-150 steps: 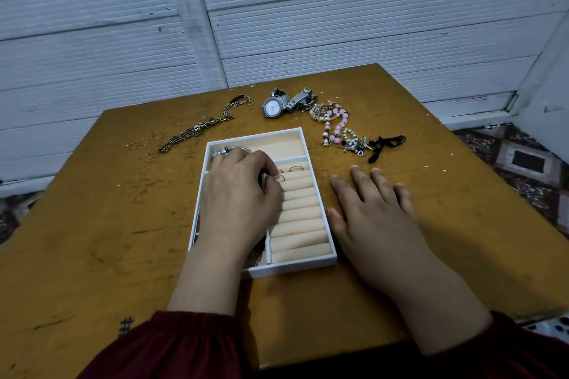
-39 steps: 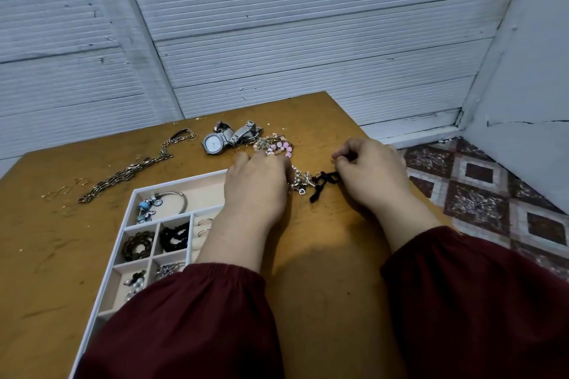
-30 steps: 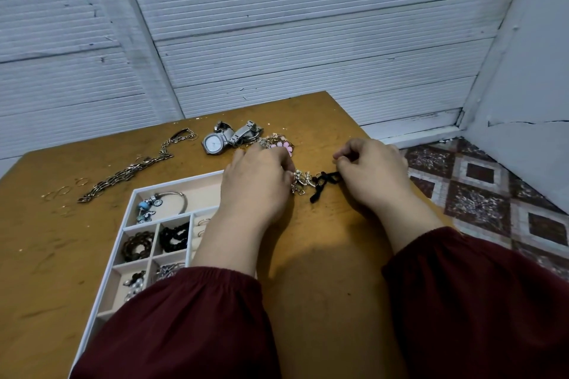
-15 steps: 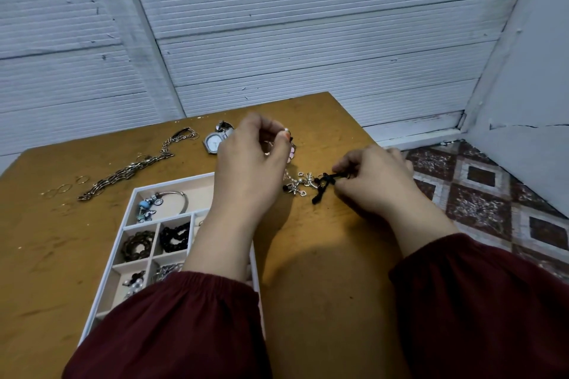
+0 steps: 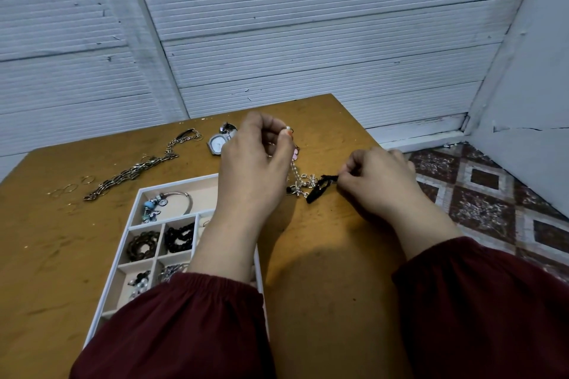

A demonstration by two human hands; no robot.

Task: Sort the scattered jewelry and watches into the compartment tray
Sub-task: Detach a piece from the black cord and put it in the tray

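Observation:
My left hand point(image 5: 255, 169) is raised over the table and pinches a silver charm bracelet point(image 5: 300, 181) with pink beads, which hangs down from the fingertips. My right hand point(image 5: 378, 181) pinches a black cord point(image 5: 320, 188) tangled with the bracelet's lower end. The white compartment tray point(image 5: 178, 186) lies to the left under my left forearm; it holds a bangle with blue charms point(image 5: 160, 203), dark bead bracelets point(image 5: 178, 237) and small pieces. A silver watch point(image 5: 220, 141) lies behind my left hand.
A long dark chain point(image 5: 135, 168) and several thin gold rings point(image 5: 69, 191) lie on the brown table point(image 5: 323, 301) left of the tray. The table's right edge drops to a patterned tiled floor point(image 5: 492, 209). A white slatted wall stands behind.
My left hand has lifted the charm bracelet off the table and stretched it upward, while my right hand kept hold of the black cord. Five seconds ago both hands were at the tray.

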